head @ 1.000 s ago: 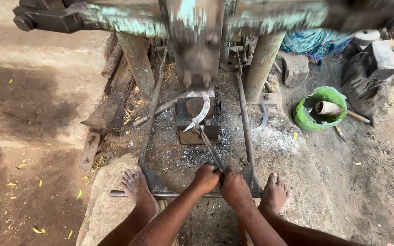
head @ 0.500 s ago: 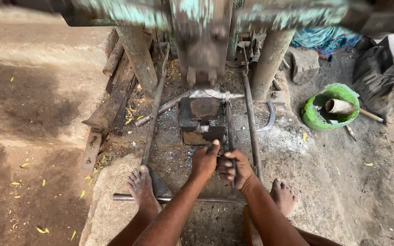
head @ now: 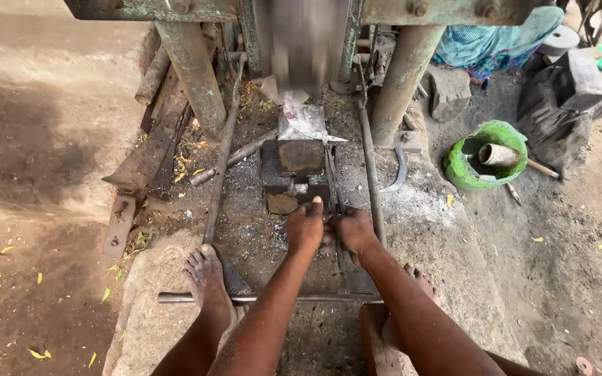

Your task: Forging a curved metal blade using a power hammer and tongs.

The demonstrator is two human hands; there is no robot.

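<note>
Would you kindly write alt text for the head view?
Both hands, left hand and right hand, grip tongs holding a metal piece on an anvil block under a blurred hammer ram; a green bowl sits right.

Your hands sit hemmed in: anvil block point(head: 299, 157) directly above, blurred hammer head point(head: 301, 49) over it, upright rod point(head: 371, 174) on the right. Open ground lies at frame left.
</note>
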